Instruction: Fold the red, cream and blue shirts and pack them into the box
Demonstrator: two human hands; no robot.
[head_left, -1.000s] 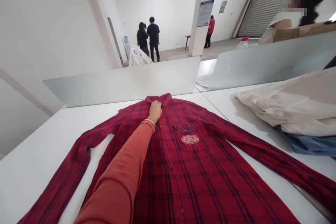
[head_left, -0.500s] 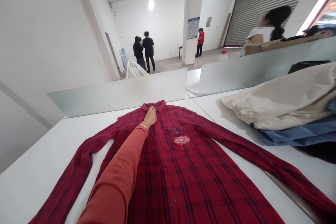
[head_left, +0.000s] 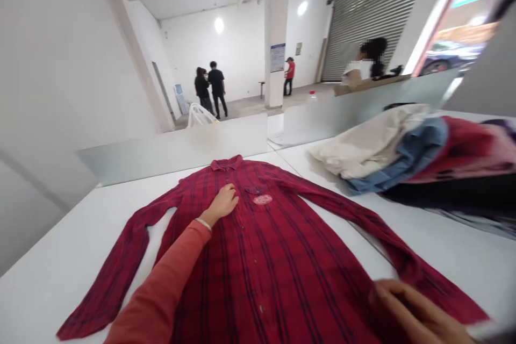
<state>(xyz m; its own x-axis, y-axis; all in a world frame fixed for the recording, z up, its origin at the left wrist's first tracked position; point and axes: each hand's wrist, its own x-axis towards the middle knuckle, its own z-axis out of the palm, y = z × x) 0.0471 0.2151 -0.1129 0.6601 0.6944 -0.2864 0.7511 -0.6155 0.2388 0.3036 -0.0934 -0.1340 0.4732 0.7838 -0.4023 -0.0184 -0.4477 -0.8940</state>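
2 grips were unclear: your left hand (head_left: 223, 202), mid-frame, or right hand (head_left: 415, 312) risked rucking the plaid button-up shirt (head_left: 290, 258) by dragging.

Our left grip (head_left: 223, 201) is now off the collar (head_left: 226, 163) of the plaid shirt (head_left: 290, 258) and sits lower, on its front. Our right grip (head_left: 411, 309), out of sight earlier, appears at the shirt's side edge, too blurred to tell whether it holds fabric. We face further right, so both cuffs (head_left: 83, 327) come into view, with red cloth (head_left: 455, 150) and pink cloth (head_left: 502, 153) in the clothes pile (head_left: 374, 140).
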